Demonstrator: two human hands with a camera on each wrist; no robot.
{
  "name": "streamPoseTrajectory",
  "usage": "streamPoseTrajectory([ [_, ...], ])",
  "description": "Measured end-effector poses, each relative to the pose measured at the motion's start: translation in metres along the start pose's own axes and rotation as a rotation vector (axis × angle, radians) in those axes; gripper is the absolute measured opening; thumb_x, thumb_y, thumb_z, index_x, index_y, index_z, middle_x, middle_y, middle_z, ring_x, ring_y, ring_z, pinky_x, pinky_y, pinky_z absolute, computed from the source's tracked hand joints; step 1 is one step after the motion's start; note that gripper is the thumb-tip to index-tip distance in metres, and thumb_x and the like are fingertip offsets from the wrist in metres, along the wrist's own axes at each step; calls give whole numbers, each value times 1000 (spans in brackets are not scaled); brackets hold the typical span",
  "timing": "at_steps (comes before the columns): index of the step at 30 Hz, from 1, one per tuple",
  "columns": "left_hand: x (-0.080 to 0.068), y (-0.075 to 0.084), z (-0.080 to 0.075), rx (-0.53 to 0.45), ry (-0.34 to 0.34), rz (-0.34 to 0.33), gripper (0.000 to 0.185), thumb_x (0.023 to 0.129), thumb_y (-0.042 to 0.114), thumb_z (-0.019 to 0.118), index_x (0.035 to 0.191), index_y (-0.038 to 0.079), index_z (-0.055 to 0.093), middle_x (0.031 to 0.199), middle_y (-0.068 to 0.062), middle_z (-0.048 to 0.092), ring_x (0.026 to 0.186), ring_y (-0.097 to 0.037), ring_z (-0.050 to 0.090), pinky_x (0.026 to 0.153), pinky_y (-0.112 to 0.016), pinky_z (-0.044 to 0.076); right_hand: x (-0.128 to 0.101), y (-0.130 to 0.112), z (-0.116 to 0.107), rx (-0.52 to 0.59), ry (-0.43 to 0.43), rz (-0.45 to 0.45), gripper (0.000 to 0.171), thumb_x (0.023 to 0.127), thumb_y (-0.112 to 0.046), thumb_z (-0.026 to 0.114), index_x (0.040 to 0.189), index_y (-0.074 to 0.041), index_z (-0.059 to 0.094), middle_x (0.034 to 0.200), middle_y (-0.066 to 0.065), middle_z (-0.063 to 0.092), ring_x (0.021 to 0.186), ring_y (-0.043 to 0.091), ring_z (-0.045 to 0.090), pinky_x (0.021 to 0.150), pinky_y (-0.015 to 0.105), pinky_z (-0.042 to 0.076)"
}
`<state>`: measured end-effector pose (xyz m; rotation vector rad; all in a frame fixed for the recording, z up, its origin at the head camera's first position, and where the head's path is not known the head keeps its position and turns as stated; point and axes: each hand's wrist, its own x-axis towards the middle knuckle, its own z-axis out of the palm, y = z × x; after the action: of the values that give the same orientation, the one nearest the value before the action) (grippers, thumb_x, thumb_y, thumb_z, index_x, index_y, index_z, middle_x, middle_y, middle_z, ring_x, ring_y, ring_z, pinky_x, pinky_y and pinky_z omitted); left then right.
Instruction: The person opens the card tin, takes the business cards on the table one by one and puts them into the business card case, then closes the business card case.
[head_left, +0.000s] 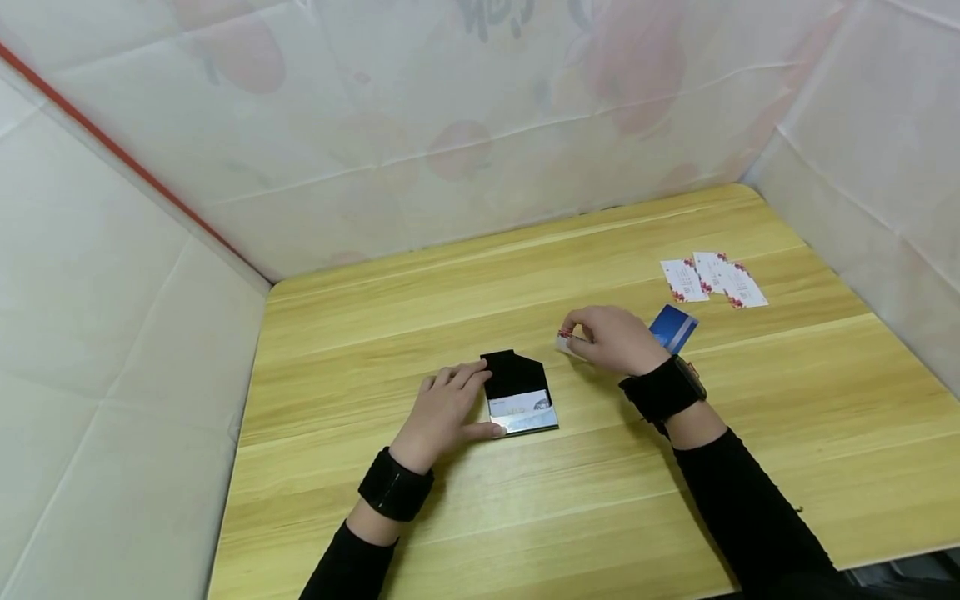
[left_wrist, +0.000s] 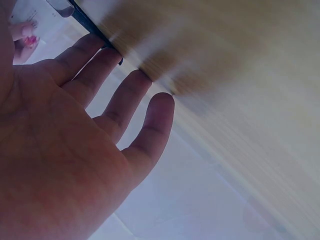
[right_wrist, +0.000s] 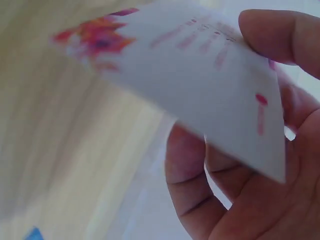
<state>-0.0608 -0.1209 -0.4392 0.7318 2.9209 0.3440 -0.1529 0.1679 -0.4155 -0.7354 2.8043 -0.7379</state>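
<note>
A black card holder (head_left: pixel 517 374) lies unfolded on the wooden table, with a white card (head_left: pixel 517 403) in its shiny lower pocket. My left hand (head_left: pixel 447 412) rests at its left side, the thumb on the lower corner and a fingertip on the upper edge. In the left wrist view, those fingers (left_wrist: pixel 132 95) are loosely bent, with the tips on the holder's edge and the tabletop. To the holder's right, my right hand (head_left: pixel 613 340) pinches a white business card (right_wrist: pixel 200 85) with red flowers in its corner. The card hangs tilted above the table.
A blue card (head_left: pixel 674 328) lies just beyond my right wrist. Farther back on the right are several white flowered cards (head_left: pixel 683 280), partly overlapping. Pale fabric walls (head_left: pixel 420 158) stand behind the table (head_left: pixel 360 325) and along both sides.
</note>
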Motion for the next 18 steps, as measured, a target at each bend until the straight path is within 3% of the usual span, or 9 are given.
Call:
streamPoseTrajectory([
  [4, 0, 0, -1, -3, 1, 3, 87, 70, 69, 59, 137, 17, 41, 146, 2, 32, 124, -26, 37, 96, -51, 31, -3, -8, -7, 9, 43, -46, 8, 85, -25, 64, 92, -26, 68, 59, -7, 48, 47, 11, 39, 44, 28, 32],
  [11, 0, 1, -1, -2, -1, 2, 87, 70, 69, 59, 138, 17, 41, 146, 2, 32, 124, -27, 37, 96, -52, 31, -6, -15, -10, 10, 134, -164, 11, 87, -20, 61, 91, -26, 71, 79, -13, 58, 61, 6, 48, 56, 26, 40],
  [14, 1, 1, 0, 4, 1, 5, 87, 70, 70, 58, 138, 17, 41, 146, 2, 32, 124, -27, 37, 96, -52, 31, -7, -16, -10, 28, 142, -163, 16, 88, -16, 59, 96, -23, 71, 90, -10, 64, 66, 6, 49, 61, 26, 41],
  [18, 1, 1, -2, -1, 1, 7, 87, 70, 70, 58, 137, 17, 42, 146, 1, 33, 124, -28, 37, 96, -52, 31, -8, -19, -12, 60, 123, -118, 28, 86, -9, 53, 106, -21, 69, 102, -6, 65, 66, 8, 49, 55, 27, 39],
])
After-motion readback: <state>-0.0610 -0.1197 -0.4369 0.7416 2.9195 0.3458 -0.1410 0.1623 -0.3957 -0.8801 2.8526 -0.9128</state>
